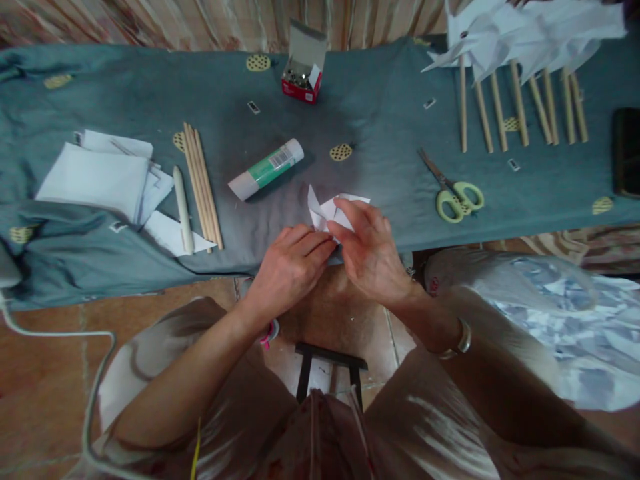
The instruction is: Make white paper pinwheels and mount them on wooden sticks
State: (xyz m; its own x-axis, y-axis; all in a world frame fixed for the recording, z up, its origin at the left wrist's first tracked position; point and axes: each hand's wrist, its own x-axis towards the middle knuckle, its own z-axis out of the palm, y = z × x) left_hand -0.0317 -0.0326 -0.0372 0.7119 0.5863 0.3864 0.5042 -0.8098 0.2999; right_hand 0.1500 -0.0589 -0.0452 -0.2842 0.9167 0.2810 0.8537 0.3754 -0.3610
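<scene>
A white paper pinwheel [320, 212], with one blade standing up, is between my two hands at the front edge of the table. My left hand [295, 263] is closed on its lower left side, fingers curled and their tips partly hidden. From the right, my right hand [370, 250] pinches the paper between thumb and fingers. A glue stick [273, 167] with a green label lies just beyond my left hand. To the right are scissors [457, 197] with light green handles, their blades pointing away.
Wooden sticks [203, 187] lie left, beside a whitish pen-shaped tool [183, 210] and stacked white paper [95, 177]. An open red box [300, 90] of small metal pieces stands at the back. Finished-looking pinwheels [530, 37] on sticks lie back right. A plastic bag [575, 327] sits below the table.
</scene>
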